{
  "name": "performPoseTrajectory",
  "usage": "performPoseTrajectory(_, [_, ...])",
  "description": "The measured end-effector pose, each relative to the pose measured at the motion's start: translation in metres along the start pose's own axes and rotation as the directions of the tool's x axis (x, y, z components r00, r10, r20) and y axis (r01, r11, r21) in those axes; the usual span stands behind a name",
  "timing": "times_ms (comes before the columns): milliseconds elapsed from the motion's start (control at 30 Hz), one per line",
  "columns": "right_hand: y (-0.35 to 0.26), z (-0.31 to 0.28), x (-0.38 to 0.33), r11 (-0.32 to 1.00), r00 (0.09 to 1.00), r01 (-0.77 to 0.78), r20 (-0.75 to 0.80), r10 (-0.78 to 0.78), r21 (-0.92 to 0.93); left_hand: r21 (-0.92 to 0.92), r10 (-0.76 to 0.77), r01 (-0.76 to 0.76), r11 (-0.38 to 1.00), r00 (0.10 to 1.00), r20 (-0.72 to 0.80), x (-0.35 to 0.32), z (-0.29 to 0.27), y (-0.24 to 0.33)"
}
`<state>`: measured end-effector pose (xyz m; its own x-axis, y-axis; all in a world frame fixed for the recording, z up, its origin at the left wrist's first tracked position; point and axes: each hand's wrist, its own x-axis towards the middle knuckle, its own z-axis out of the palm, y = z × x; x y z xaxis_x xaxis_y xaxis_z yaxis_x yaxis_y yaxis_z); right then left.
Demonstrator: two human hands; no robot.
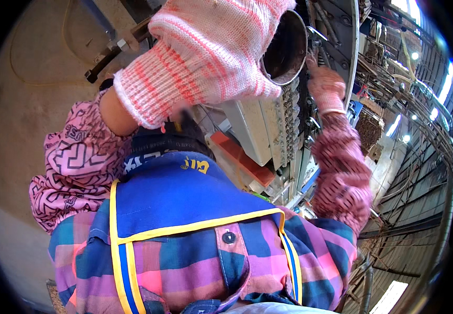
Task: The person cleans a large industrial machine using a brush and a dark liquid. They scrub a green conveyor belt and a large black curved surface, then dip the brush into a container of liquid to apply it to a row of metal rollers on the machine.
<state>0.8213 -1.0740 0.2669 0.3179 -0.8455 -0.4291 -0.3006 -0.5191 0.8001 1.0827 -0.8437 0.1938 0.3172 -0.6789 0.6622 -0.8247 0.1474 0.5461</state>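
Overhead, my left hand [211,47], in a pink-and-white knit glove, clenched the dark round metal cup [285,47] at one o'clock, mouth tilted toward me; my right hand [325,86] touched the grey machine [268,125], its grip unclear.

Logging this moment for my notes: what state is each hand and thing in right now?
Left hand: gloved, raised, gripping the metal pot.
Metal pot: held up, tilted toward the machine; contents unclear.
Right hand: gloved, reaching into the machine; grip hidden.
Machine: front rows of small parts exposed.
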Motion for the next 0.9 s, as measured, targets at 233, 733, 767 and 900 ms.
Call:
performPoseTrajectory(233, [0.002,-0.027,-0.003,0.994,0.996,-0.068,0.055,0.073,-0.086,-0.009,-0.104,0.105,0.994,0.991,0.086,-0.004,-0.011,0.006])
performPoseTrajectory(733, [-0.013,0.011,0.018,0.996,0.995,-0.092,0.043,0.091,0.013,0.035,-0.066,0.067,0.997,0.997,-0.033,-0.01,0.007,0.005])
performPoseTrajectory(767, [-0.006,0.01,0.012,0.991,0.988,-0.13,0.088,0.13,-0.003,0.023,-0.069,0.069,0.997,0.997,-0.017,-0.009,0.007,0.006])
performPoseTrajectory(900, [0.007,-0.008,-0.012,0.995,0.994,-0.087,0.064,0.089,-0.04,-0.076,-0.087,0.092,0.993,0.994,0.07,-0.003,-0.002,0.005])
